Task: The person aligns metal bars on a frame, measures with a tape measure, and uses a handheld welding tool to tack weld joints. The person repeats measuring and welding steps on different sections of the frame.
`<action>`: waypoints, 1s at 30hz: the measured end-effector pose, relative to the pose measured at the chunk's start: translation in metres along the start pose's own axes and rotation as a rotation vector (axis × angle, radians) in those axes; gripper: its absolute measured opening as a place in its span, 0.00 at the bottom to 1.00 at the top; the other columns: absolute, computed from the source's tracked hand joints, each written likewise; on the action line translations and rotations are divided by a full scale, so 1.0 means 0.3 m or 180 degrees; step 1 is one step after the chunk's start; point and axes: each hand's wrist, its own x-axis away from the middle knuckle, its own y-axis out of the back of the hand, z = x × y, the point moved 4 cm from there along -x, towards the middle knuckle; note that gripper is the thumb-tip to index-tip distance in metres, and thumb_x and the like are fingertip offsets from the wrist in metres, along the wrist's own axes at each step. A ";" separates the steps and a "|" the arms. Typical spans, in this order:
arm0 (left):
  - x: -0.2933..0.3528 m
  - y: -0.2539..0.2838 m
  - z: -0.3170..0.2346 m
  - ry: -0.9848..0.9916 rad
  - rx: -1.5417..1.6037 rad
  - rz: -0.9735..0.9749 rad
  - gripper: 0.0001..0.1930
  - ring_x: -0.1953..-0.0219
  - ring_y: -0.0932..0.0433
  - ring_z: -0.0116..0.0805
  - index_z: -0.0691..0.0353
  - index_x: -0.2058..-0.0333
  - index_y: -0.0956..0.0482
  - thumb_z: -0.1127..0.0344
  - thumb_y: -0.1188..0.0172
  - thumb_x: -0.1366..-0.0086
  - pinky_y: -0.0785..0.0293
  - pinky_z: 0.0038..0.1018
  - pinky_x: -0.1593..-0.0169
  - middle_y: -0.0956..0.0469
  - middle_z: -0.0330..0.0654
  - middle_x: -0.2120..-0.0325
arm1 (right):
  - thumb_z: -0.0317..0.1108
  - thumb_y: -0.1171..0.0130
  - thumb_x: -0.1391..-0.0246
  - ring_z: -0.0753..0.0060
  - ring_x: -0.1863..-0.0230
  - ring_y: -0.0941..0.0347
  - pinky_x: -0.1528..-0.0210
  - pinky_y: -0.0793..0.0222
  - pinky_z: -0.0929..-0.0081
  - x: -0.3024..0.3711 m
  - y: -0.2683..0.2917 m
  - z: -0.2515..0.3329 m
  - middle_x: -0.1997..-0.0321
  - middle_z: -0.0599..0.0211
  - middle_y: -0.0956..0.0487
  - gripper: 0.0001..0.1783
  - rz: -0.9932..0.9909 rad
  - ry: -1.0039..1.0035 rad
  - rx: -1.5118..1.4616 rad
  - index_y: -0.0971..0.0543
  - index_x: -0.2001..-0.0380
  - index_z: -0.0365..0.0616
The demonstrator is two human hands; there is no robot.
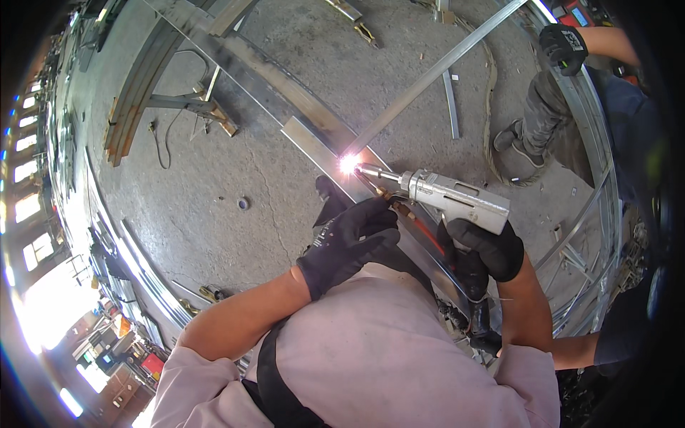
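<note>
Torch (457, 200), long axis up-left from right grip (491, 246) to arc (349, 164).
We record right grip clamped on torch; left grip (348, 239) nearer arc, its closure unclear.

A white glare (349, 164) swallows the tip of the welding torch (460, 202) and the spot of metal it meets. The right hand (492, 250) covers most of the torch's grip. Whether the left hand (347, 242) touches the copper-coloured part beside the nozzle is unclear. Dark vignetting cuts off the co-worker (621, 107); the lower-left clutter (118, 342) is too small to identify.
</note>
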 end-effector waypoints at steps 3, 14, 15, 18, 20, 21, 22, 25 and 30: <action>0.002 -0.001 0.000 -0.0018 -0.0024 -0.0002 0.37 0.38 0.25 0.33 0.64 0.25 0.40 0.64 0.33 0.27 0.22 0.30 0.44 0.26 0.45 0.39 | 0.38 0.36 0.33 0.73 0.70 0.21 0.65 0.26 0.73 0.002 -0.002 0.004 0.66 0.65 0.17 0.16 0.0025 0.0008 -0.0041 0.19 0.51 0.36; -0.004 0.009 0.019 -0.0256 -0.0280 0.0000 0.37 0.38 0.24 0.33 0.66 0.26 0.39 0.65 0.32 0.28 0.23 0.30 0.39 0.24 0.45 0.39 | 0.35 0.36 0.36 0.71 0.69 0.19 0.67 0.23 0.72 0.050 -0.006 -0.010 0.63 0.60 0.15 0.19 -0.0244 -0.0102 -0.0152 0.20 0.47 0.34; 0.003 0.012 0.021 -0.0280 -0.0226 0.0059 0.36 0.38 0.24 0.34 0.66 0.27 0.38 0.65 0.33 0.28 0.23 0.31 0.38 0.23 0.46 0.39 | 0.36 0.36 0.36 0.71 0.69 0.19 0.68 0.23 0.73 0.062 -0.006 -0.002 0.63 0.59 0.15 0.19 -0.0284 -0.0002 -0.0043 0.20 0.47 0.35; 0.031 0.038 0.021 -0.0430 -0.0372 0.0239 0.35 0.36 0.24 0.37 0.68 0.27 0.37 0.64 0.33 0.27 0.25 0.33 0.35 0.23 0.48 0.39 | 0.38 0.37 0.36 0.72 0.72 0.19 0.70 0.24 0.74 0.125 -0.016 0.032 0.65 0.60 0.15 0.18 -0.0354 0.0023 0.0252 0.19 0.50 0.35; 0.060 0.073 0.010 -0.0702 -0.0776 0.0450 0.35 0.35 0.24 0.39 0.69 0.28 0.37 0.62 0.33 0.27 0.26 0.35 0.33 0.23 0.51 0.38 | 0.40 0.38 0.35 0.72 0.74 0.20 0.72 0.25 0.74 0.186 -0.040 0.060 0.68 0.61 0.16 0.17 -0.0571 0.0107 0.0318 0.18 0.53 0.35; 0.071 0.091 0.015 -0.0616 -0.0910 0.0516 0.35 0.35 0.24 0.40 0.70 0.28 0.36 0.62 0.33 0.27 0.27 0.36 0.32 0.23 0.51 0.38 | 0.40 0.38 0.35 0.72 0.74 0.20 0.72 0.26 0.75 0.220 -0.063 0.070 0.69 0.61 0.16 0.17 -0.0700 0.0162 0.0342 0.18 0.55 0.35; 0.085 0.107 0.016 -0.0647 -0.1063 0.0587 0.35 0.34 0.24 0.41 0.70 0.28 0.36 0.61 0.33 0.27 0.28 0.36 0.31 0.23 0.52 0.38 | 0.42 0.39 0.35 0.72 0.75 0.21 0.73 0.27 0.76 0.248 -0.106 0.063 0.74 0.62 0.17 0.17 -0.1133 0.0414 0.0134 0.17 0.58 0.35; 0.158 0.166 0.032 -0.0487 -0.1313 0.0618 0.36 0.33 0.25 0.40 0.71 0.29 0.36 0.61 0.32 0.28 0.29 0.36 0.30 0.24 0.54 0.37 | 0.42 0.39 0.34 0.71 0.75 0.21 0.72 0.27 0.75 0.351 -0.189 0.080 0.72 0.61 0.17 0.17 -0.1065 0.0223 0.0209 0.17 0.58 0.36; 0.269 0.283 0.054 -0.0474 -0.1829 0.0721 0.36 0.33 0.25 0.44 0.72 0.31 0.32 0.54 0.34 0.27 0.30 0.36 0.30 0.24 0.57 0.36 | 0.43 0.36 0.34 0.71 0.74 0.20 0.71 0.25 0.74 0.535 -0.418 -0.009 0.70 0.63 0.17 0.17 -0.1602 0.0776 -0.0191 0.18 0.58 0.37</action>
